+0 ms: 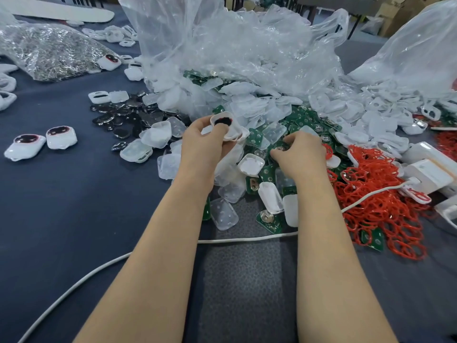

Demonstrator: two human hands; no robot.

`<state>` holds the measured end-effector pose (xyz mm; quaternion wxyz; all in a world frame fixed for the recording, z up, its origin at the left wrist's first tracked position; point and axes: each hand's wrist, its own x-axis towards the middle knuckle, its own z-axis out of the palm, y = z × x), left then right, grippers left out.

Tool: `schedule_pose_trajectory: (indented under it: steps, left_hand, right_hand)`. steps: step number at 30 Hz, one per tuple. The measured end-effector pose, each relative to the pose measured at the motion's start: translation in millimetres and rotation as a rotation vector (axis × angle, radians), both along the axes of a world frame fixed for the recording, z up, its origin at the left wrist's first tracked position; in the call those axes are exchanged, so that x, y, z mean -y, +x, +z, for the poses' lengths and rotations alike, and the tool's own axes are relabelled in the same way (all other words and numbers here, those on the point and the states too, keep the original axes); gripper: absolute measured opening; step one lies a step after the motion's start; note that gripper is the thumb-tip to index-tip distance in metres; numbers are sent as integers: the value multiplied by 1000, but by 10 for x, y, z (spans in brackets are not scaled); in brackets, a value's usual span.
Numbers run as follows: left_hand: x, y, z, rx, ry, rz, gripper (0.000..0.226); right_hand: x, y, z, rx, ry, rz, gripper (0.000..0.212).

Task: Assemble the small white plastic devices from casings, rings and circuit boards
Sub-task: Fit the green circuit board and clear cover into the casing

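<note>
The white casing (233,133) sits pinched in your left hand (202,144) above the parts heap (247,105). It looks light, stiff and slick, so hold its rim. Your right hand (301,154) curls over the green circuit boards (303,120); I cannot tell whether it grips one.
</note>
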<state>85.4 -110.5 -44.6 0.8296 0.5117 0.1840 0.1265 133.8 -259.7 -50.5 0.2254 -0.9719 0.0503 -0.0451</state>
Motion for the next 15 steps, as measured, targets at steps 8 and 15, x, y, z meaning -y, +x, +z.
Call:
schedule_pose_trajectory:
  steps: [8, 15]
  left_hand:
    - [-51, 9, 27, 9, -27, 68, 14]
    - [-125, 15, 52, 66, -142, 214, 10]
  right_hand:
    - [-22, -76, 62, 55, 31, 0, 45]
    - [-311, -231, 147, 186, 275, 247, 27]
